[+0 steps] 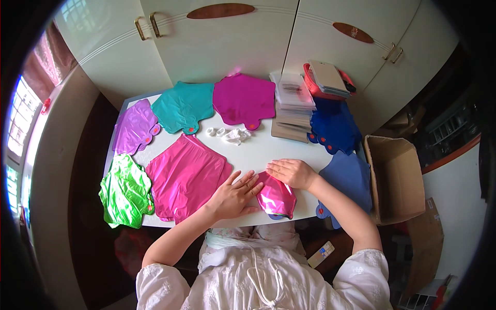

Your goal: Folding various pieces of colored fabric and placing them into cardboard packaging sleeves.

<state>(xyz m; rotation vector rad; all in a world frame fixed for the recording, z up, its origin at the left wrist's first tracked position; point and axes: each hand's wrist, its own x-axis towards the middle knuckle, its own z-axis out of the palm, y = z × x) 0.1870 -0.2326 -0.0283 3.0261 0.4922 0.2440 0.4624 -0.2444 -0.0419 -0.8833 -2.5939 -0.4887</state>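
A small folded piece of shiny pink foil (277,197), which looks like a flat foil balloon, lies at the table's front edge between my hands. My left hand (233,196) rests on its left side, fingers stretched out and slightly spread. Across its top edge lies my right hand (291,173), fingers straight and side by side, palm down. Left of my left hand is a large pink foil sheet stack (186,178), spread flat with creases. Under the folded piece, a bit of blue shows at the lower rim.
Flat foil balloons lie round the white table (248,155): green (125,191), lilac (135,126), teal (183,107), magenta (244,101), dark blue (337,124) and pale blue (347,181). Crumpled white bits (236,136), stacked cards (293,106), a red basket (311,82) and a cardboard box (397,181) stand about.
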